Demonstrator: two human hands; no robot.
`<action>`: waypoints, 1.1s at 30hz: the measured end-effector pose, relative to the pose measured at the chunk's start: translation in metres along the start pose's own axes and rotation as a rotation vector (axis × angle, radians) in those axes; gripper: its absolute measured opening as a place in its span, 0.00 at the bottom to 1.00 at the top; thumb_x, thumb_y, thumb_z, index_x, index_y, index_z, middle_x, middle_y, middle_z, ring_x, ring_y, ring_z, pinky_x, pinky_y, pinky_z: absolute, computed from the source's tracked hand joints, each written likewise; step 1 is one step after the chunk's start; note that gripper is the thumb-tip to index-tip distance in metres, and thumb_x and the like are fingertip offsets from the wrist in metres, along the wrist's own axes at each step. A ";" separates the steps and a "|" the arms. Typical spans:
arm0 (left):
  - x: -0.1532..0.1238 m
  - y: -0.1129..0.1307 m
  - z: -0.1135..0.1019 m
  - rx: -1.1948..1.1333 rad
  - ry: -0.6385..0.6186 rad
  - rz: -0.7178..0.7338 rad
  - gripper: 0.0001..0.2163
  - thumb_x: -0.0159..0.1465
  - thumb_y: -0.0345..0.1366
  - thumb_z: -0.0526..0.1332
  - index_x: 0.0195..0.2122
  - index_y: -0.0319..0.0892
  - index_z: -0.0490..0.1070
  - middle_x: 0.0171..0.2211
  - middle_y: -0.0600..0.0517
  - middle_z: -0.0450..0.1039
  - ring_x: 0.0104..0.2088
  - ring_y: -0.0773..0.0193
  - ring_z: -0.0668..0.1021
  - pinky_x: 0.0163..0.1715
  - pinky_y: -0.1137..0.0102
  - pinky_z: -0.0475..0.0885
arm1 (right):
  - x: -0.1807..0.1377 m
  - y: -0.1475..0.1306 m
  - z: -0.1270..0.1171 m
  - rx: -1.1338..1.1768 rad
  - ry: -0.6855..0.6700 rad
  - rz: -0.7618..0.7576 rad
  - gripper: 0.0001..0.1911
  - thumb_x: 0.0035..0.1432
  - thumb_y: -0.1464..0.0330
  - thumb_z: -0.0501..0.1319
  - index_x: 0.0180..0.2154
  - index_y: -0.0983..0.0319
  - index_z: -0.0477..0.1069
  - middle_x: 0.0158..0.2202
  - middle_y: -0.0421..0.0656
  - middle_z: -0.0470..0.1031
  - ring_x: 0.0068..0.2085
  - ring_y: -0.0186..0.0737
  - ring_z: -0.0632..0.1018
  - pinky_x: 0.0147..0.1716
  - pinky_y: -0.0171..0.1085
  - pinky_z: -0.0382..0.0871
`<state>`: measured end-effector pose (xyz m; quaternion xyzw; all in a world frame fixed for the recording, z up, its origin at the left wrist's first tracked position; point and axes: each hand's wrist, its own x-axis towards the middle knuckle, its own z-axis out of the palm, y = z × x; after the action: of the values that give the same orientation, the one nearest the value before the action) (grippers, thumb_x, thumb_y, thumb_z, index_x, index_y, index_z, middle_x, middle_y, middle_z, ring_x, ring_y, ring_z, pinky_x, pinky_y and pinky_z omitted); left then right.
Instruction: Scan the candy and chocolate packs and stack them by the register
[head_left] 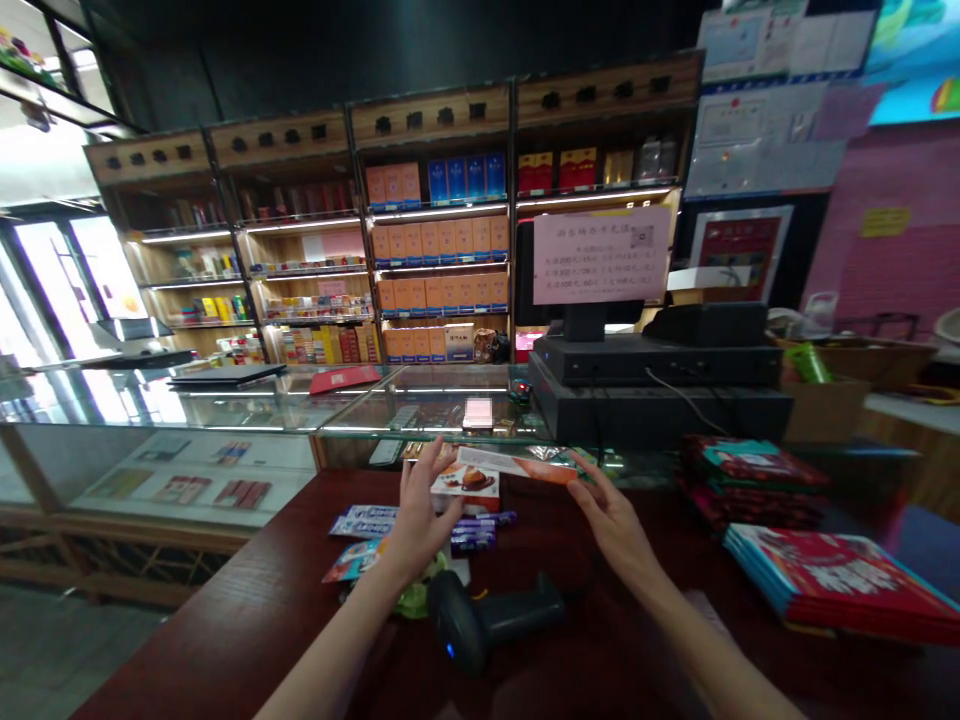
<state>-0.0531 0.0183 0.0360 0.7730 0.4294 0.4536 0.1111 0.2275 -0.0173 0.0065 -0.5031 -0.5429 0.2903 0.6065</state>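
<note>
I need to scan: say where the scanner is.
In the head view's lower middle, the scanner lies on the dark counter, right of the left forearm, nearer the camera than the purple packets.

Scanner [491, 618] on counter [255, 610], before box [476, 484]

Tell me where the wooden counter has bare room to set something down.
Widest: the wooden counter left of the blue-and-white packets. A smaller patch looks bare between the scanner and right hand. Crowded: around the left hand, where the dessert-picture box, purple packets and scanner sit close.
</note>
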 end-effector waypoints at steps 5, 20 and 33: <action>0.001 0.005 0.010 0.118 -0.028 0.149 0.37 0.63 0.33 0.57 0.70 0.48 0.40 0.64 0.45 0.63 0.69 0.55 0.57 0.69 0.47 0.40 | -0.004 0.005 -0.012 -0.089 0.146 0.055 0.34 0.59 0.45 0.57 0.58 0.58 0.68 0.45 0.47 0.82 0.48 0.53 0.81 0.50 0.47 0.73; 0.004 -0.022 0.028 0.053 -0.076 0.211 0.36 0.63 0.31 0.59 0.70 0.52 0.44 0.65 0.47 0.63 0.62 0.56 0.69 0.62 0.59 0.63 | -0.005 -0.002 -0.009 -0.295 0.153 0.156 0.25 0.61 0.46 0.53 0.46 0.55 0.74 0.30 0.44 0.84 0.41 0.55 0.84 0.43 0.46 0.73; -0.004 -0.005 0.014 -0.114 -0.104 0.132 0.38 0.63 0.34 0.61 0.70 0.51 0.40 0.62 0.46 0.67 0.65 0.55 0.66 0.65 0.54 0.58 | -0.005 0.013 0.000 0.051 0.110 0.207 0.29 0.54 0.49 0.63 0.52 0.56 0.72 0.46 0.47 0.82 0.49 0.55 0.81 0.53 0.49 0.74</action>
<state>-0.0457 0.0217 0.0226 0.8146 0.3447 0.4428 0.1469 0.2287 -0.0173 -0.0069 -0.5561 -0.4463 0.3369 0.6149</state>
